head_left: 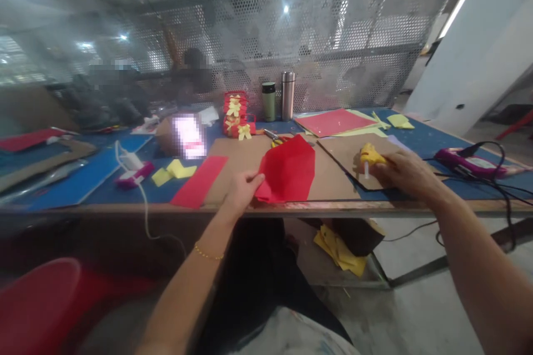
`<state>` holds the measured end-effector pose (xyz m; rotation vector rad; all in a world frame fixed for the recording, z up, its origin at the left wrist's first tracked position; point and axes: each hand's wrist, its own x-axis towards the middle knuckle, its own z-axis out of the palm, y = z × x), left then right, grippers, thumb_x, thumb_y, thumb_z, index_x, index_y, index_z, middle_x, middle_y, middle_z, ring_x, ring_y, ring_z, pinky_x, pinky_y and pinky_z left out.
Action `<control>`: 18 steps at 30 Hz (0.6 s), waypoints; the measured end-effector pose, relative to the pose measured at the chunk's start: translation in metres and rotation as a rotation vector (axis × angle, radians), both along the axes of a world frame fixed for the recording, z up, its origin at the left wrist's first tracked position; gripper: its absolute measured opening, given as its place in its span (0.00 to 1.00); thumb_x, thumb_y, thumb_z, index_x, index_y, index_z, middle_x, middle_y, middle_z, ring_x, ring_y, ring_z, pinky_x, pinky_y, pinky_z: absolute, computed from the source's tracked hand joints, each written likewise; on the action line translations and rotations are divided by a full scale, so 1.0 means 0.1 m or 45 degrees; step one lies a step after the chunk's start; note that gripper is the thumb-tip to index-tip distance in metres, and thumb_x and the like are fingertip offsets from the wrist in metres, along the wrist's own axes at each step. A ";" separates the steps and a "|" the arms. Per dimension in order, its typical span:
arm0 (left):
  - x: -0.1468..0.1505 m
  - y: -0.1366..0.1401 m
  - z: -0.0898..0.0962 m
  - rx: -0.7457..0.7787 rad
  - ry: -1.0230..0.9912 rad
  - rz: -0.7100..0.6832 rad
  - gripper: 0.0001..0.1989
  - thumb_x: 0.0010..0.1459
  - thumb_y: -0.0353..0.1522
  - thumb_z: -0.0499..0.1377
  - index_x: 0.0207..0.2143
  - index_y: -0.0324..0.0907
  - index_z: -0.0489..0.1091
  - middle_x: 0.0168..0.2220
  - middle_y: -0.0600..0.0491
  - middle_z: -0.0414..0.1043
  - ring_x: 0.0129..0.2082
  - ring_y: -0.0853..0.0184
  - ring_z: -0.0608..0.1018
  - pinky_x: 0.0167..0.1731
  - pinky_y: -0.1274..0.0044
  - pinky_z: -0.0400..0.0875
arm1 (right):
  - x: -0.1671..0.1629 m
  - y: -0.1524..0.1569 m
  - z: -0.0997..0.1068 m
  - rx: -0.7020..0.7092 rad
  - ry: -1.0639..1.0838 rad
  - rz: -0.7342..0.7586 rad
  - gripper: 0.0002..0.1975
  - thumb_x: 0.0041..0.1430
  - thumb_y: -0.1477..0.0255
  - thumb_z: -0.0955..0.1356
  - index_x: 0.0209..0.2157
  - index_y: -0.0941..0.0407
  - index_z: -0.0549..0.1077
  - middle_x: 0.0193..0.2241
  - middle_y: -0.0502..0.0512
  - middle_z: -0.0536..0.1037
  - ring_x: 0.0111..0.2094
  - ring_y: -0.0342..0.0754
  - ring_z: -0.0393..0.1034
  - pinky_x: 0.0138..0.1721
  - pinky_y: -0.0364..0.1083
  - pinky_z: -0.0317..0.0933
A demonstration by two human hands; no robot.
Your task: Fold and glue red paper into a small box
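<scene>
Between thumb and fingers, my left hand [242, 193] pinches the lower left edge of a red folded sheet [291, 171], paper or felt. The sheet stands partly raised over a brown cardboard [333, 177] near the table's front edge. To the right, my right hand [406, 172] is closed around the back of a yellow hot glue gun [370, 154]. A whitish stick-like part points down from the gun, above a second cardboard piece [339, 151]. My right fingers are partly hidden. Behind the red sheet lie pliers or scissors [272, 136], partly covered.
Small red baskets with yellow bows [237, 116], a green tumbler [268, 102] and a steel flask [287, 96] stand at the back. A phone [189, 136] leans on the left, near a purple power strip [135, 175]. Another purple power strip [470, 163] with black cables lies right.
</scene>
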<state>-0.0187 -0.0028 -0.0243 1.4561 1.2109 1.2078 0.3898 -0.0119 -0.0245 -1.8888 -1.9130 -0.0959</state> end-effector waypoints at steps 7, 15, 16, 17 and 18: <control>0.10 -0.07 0.01 0.259 0.284 0.195 0.09 0.53 0.34 0.61 0.22 0.42 0.69 0.21 0.57 0.68 0.25 0.69 0.69 0.28 0.78 0.61 | -0.76 -0.80 0.37 0.192 0.898 0.229 0.21 0.58 0.48 0.69 0.36 0.53 0.77 0.34 0.59 0.80 0.35 0.54 0.74 0.38 0.51 0.69; 0.28 -0.40 0.11 0.452 0.473 0.358 0.13 0.54 0.33 0.59 0.19 0.43 0.62 0.22 0.57 0.63 0.25 0.68 0.66 0.29 0.76 0.57 | -1.51 -1.10 0.39 -0.064 1.194 0.931 0.20 0.64 0.51 0.68 0.32 0.53 0.76 0.32 0.54 0.76 0.29 0.46 0.68 0.30 0.45 0.64; 0.30 -0.45 0.12 0.482 0.490 0.380 0.13 0.54 0.33 0.59 0.19 0.43 0.62 0.23 0.56 0.63 0.25 0.68 0.65 0.29 0.76 0.57 | -1.55 -1.10 0.39 -0.092 1.174 0.930 0.21 0.65 0.51 0.67 0.31 0.53 0.75 0.32 0.53 0.75 0.28 0.46 0.67 0.29 0.45 0.63; 0.31 -0.49 0.12 0.499 0.497 0.384 0.13 0.54 0.33 0.59 0.20 0.43 0.62 0.23 0.56 0.63 0.25 0.68 0.65 0.29 0.76 0.57 | -1.58 -1.11 0.39 -0.102 1.146 0.920 0.21 0.66 0.51 0.66 0.30 0.53 0.74 0.31 0.53 0.74 0.28 0.45 0.66 0.29 0.45 0.62; 0.32 -0.53 0.12 0.498 0.488 0.382 0.12 0.54 0.33 0.59 0.20 0.43 0.62 0.23 0.56 0.63 0.25 0.68 0.65 0.29 0.76 0.57 | -1.59 -1.12 0.38 -0.099 1.122 0.904 0.21 0.66 0.51 0.66 0.30 0.54 0.73 0.30 0.52 0.74 0.28 0.45 0.66 0.29 0.44 0.62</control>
